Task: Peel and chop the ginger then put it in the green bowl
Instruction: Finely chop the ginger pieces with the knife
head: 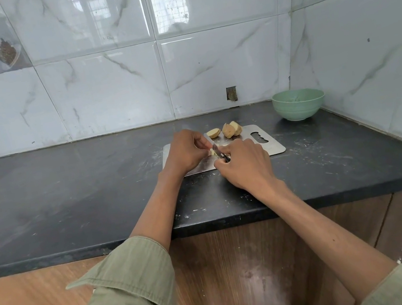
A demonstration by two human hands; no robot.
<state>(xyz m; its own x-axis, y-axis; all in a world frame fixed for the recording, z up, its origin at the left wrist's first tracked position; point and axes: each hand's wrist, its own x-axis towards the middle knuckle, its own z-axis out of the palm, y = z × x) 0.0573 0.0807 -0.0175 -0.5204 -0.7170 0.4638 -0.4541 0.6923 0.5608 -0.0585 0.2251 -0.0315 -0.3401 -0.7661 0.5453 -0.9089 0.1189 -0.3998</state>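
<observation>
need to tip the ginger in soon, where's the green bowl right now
In the head view the green bowl sits on the black counter in the far right corner by the tiled walls, just beyond the right end of the metal cutting board.

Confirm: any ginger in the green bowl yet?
No. The green bowl shows no ginger inside, while ginger pieces lie on the metal cutting board.

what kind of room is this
Most likely a home kitchen: a dark stone counter against a tiled wall, a metal cutting board with ginger pieces, and a green bowl in the corner.
</observation>
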